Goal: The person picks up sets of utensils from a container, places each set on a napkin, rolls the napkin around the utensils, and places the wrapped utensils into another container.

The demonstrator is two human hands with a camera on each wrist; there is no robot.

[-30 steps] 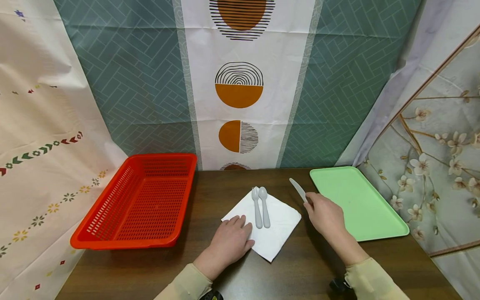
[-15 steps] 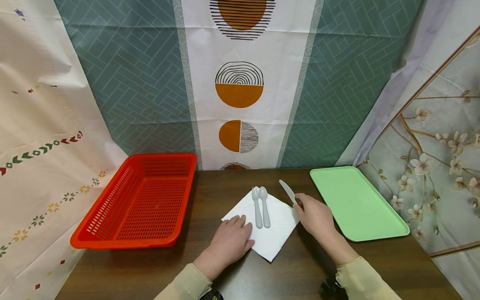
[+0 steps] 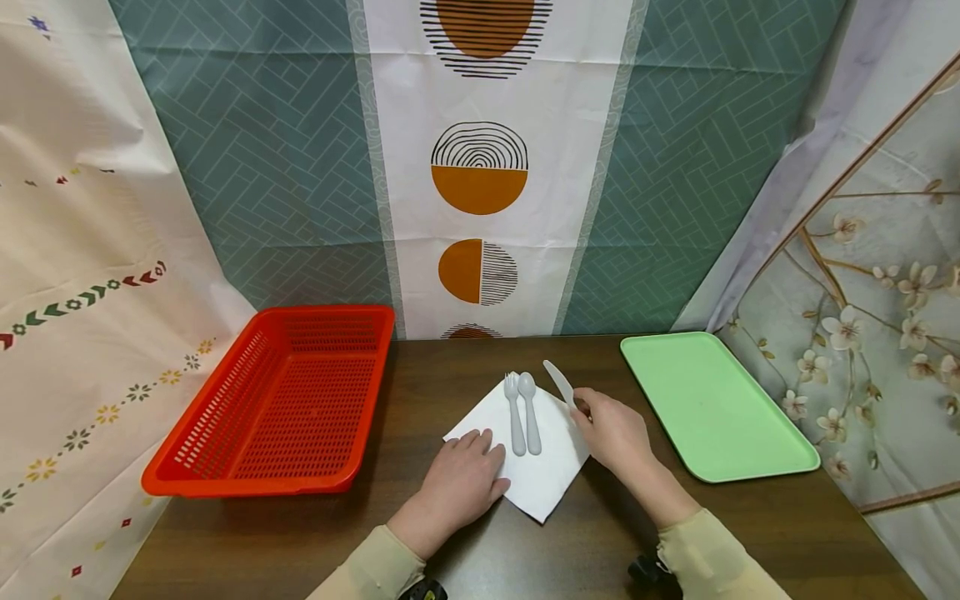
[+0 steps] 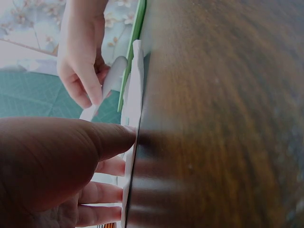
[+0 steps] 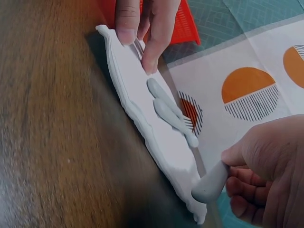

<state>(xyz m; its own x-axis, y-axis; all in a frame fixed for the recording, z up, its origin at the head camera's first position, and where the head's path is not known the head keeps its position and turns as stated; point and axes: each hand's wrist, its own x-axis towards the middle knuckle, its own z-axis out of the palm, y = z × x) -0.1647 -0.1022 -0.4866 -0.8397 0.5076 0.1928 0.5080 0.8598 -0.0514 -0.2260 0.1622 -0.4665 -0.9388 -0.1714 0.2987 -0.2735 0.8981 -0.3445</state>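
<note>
A folded white napkin [image 3: 551, 479] lies turned like a diamond on the table. On it a grey fork [image 3: 514, 417] and a grey spoon [image 3: 530, 417] rest side by side. My left hand [image 3: 461, 483] presses the napkin's left part with fingers spread. My right hand [image 3: 615, 429] pinches a grey table knife [image 3: 559, 383] over the napkin's right corner, its blade pointing away and to the left. In the right wrist view the knife's handle end [image 5: 211, 185] sticks out below the thumb and fingers, close to the napkin's edge.
A red plastic basket [image 3: 161, 483] stands at the left of the dark wooden table [image 3: 555, 567]. To the right lies a light green tray [image 3: 720, 408]. Patterned cloths hang behind and at both sides.
My right hand has carried the knife leftward, from beside the green tray to over the napkin's right corner. The left hand, fork and spoon have stayed put.
</note>
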